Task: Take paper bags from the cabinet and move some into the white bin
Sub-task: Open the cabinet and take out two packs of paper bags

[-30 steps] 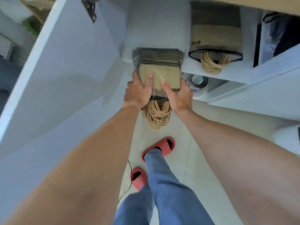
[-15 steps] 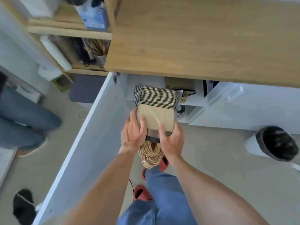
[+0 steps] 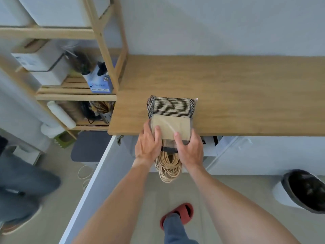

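Note:
A wrapped stack of brown paper bags (image 3: 171, 118) with rope handles hanging below it rests its far end on the wooden countertop (image 3: 237, 95). My left hand (image 3: 148, 145) grips the stack's left side and my right hand (image 3: 190, 148) grips its right side, thumbs on top. The white cabinet door (image 3: 98, 189) stands open below the counter on my left. A white bin (image 3: 302, 191) with a black liner stands on the floor at the far right.
A wooden shelf unit (image 3: 105, 55) with boxes, a paper roll and utensils stands left of the counter. Another person's legs (image 3: 22, 184) are at the far left. My foot in a red slipper (image 3: 182, 212) is on the floor below.
Both hands lifted the stack of bags out of the cabinet and up to countertop height. My view rose from the cabinet interior to the counter and wall.

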### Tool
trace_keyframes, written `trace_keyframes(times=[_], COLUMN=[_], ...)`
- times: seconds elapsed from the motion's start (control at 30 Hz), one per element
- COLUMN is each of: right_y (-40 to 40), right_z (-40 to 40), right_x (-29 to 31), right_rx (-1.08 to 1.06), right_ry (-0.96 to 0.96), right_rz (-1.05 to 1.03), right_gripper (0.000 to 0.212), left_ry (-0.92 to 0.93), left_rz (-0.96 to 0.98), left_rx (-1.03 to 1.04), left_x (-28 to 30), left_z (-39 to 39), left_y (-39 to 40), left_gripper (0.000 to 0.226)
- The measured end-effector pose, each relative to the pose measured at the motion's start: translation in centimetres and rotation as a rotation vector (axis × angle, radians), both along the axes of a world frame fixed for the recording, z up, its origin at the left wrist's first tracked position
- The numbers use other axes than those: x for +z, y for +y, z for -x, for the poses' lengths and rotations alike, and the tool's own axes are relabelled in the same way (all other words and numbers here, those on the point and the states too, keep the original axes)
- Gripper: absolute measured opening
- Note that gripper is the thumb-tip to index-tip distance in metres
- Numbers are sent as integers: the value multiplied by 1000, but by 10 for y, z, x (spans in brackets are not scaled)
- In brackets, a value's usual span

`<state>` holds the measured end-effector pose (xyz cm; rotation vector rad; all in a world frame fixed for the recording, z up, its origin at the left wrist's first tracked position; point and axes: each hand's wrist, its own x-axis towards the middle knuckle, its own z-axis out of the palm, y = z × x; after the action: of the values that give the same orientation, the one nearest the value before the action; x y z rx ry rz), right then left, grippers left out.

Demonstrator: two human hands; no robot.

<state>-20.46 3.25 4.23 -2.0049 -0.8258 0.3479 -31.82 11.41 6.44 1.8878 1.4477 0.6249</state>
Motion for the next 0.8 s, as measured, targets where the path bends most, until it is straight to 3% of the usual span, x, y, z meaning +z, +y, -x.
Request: trace_keyframes(times=[0.23, 0.4, 0.57, 0.8], right_y=[108, 160, 204, 220], right_z=[-60, -81, -99, -108], right_x=[-8, -9, -11, -9], right_rx=[72, 113, 120, 140], right_ry=[-19, -159, -259, -291], right_rz=[163, 383, 448, 456], right_gripper=[57, 64, 90, 83], left_ry=[114, 185, 265, 285], left_rz=[68, 59, 54, 43], left_rx=[52, 82, 75, 89], left_x=[-14, -29, -37, -36], left_z=[-53, -77, -95, -105], left_y=[96, 152, 195, 208], left_gripper=[44, 52, 53, 52])
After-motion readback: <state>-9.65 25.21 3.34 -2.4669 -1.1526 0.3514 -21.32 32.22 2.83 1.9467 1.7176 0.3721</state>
